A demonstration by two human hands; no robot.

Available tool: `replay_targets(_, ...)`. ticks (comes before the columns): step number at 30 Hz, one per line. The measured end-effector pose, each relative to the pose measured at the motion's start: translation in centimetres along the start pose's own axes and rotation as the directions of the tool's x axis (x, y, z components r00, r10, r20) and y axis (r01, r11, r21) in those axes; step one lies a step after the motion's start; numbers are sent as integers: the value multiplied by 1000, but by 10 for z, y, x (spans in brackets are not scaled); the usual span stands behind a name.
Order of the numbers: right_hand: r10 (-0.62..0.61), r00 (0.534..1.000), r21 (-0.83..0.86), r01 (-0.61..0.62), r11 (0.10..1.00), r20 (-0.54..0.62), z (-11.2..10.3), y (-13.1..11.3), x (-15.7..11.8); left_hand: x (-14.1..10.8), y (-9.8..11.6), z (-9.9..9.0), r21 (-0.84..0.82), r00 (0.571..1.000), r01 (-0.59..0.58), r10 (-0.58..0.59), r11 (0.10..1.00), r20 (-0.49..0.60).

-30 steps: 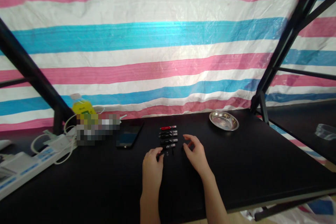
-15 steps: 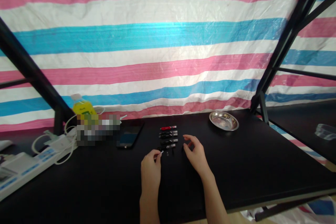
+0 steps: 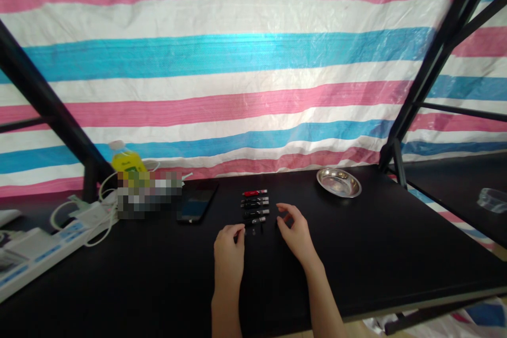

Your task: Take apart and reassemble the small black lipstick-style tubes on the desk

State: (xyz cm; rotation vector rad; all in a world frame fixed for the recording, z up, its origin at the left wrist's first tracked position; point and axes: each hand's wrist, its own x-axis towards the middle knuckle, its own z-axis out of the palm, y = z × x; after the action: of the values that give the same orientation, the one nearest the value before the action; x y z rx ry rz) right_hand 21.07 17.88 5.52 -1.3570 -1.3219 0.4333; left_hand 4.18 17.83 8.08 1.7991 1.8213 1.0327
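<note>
My left hand (image 3: pixel 229 249) is closed in a pinch, its fingertips by the left end of the nearest black marker pen (image 3: pixel 255 221). What the pinch holds is hidden. Opposite it, my right hand (image 3: pixel 293 229) hovers with thumb and forefinger curved apart; a tiny dark spot shows by the thumb tip, too small to name. Beyond the hands lie a red marker pen (image 3: pixel 254 193) and more black marker pens (image 3: pixel 255 213) in a stacked row, all pointing sideways. Between my hands are a small clear piece (image 3: pixel 254 232) and a short black piece (image 3: pixel 262 227).
A shiny metal dish (image 3: pixel 339 182) stands at the back right of the black table (image 3: pixel 356 253). Left of the pens lies a dark phone or tablet (image 3: pixel 197 203). Farther left are a yellow bottle (image 3: pixel 127 162) and a white power strip (image 3: pixel 43 253) with cables.
A small white piece that showed at my left fingertips is now out of sight. My right hand keeps almost the same pose. The whole view has shifted very slightly.
</note>
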Motion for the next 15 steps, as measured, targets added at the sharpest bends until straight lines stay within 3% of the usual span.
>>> replay_targets(7, 11, 1000, 3, -11, 1000, 14, 0, 0, 0, -1, -2, 3, 29, 996, -71, 69, 997, 61)
replay_targets(15, 18, 1000, 8, -19, 1000, 11, 0, -2, 0, -1, -3, 1, 49, 994, -45, 40, 998, 97)
